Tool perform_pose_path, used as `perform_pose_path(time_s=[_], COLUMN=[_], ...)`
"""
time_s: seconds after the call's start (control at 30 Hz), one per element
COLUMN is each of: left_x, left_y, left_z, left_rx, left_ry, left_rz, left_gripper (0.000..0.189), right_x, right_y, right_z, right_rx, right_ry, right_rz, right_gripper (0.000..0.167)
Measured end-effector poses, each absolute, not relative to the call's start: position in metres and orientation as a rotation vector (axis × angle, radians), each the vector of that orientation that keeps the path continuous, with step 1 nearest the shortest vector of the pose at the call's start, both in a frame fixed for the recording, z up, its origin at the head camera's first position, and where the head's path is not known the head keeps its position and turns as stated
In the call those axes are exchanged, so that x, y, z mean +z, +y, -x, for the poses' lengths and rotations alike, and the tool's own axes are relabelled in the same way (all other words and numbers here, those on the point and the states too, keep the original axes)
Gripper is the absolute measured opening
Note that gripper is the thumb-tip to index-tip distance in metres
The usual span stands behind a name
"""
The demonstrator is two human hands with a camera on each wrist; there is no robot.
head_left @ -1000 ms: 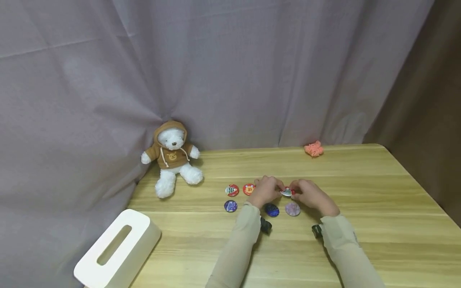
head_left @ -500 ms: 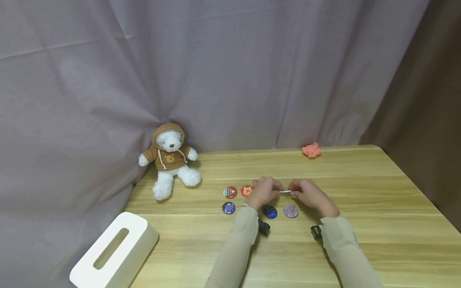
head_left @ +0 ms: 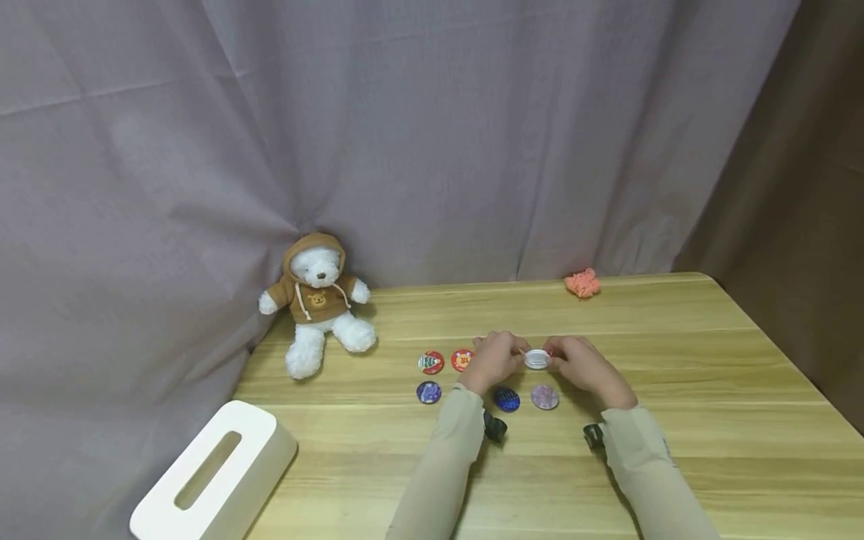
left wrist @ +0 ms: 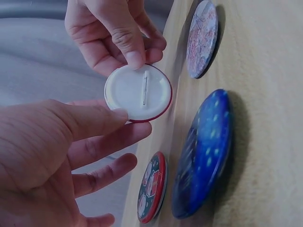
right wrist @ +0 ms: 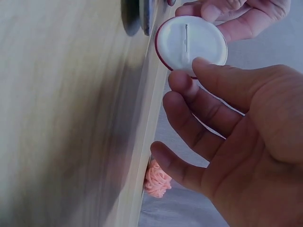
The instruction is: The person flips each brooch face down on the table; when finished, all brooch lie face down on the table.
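Between my two hands a round pin badge (head_left: pixel 537 359) is held with its white back and metal pin (left wrist: pixel 145 88) facing me; a thin red rim shows at its edge. My left hand (head_left: pixel 496 360) pinches one side with thumb and index finger. The opposite side is pinched by my right hand (head_left: pixel 586 367), whose remaining fingers are spread in the right wrist view. Below the hands lie a dark blue badge (head_left: pixel 506 399) and a pale pink-purple badge (head_left: pixel 544 397). A red-rimmed green badge (left wrist: pixel 152 187) shows in the left wrist view, hidden behind the left hand in the head view.
Left of the hands lie a red-and-green badge (head_left: pixel 430 362), a red badge (head_left: pixel 462 360) and a purple-blue badge (head_left: pixel 428 391). A white tissue box (head_left: pixel 263 465) and a teddy bear (head_left: pixel 317 304) occupy the left side. An orange-pink yarn bundle (head_left: pixel 583 283) sits at the back edge.
The held badge has turned over between the fingers: its striped front showed first, then its edge, and now its white back. Both hands stay in nearly the same place.
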State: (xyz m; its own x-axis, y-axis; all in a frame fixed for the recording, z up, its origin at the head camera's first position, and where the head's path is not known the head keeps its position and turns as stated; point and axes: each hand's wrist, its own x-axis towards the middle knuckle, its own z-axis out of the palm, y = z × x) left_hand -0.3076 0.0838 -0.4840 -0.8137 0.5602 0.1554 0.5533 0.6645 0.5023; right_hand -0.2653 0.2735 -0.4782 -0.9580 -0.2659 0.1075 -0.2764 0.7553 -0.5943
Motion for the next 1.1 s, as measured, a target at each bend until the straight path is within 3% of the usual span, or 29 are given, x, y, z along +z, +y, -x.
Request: perform_pose_path(time_s=[0.23,0.77,1.1], left_x=[-0.484,-0.484,-0.487], left_y=[0.083,0.095,0.098], left_z=[0.306,0.301,0.300], left_rx=[0.885,0.719,0.614], left_ry=[2.841,2.882,2.935], left_rz=[-0.928,-0.832,-0.816], left_gripper=[0.018,0.035,0.039], right_x=[-0.482,-0.486,-0.486], right_y=[0.274,0.272,0.272], right_z=[0.265,0.265,0.267], right_rx=[1.029,0.974,0.982], right_ry=[-2.901,-2.912,-2.912], right_rz=[-0.520,-0.482,-0.486], right_gripper=[0.001,0.026,0.028])
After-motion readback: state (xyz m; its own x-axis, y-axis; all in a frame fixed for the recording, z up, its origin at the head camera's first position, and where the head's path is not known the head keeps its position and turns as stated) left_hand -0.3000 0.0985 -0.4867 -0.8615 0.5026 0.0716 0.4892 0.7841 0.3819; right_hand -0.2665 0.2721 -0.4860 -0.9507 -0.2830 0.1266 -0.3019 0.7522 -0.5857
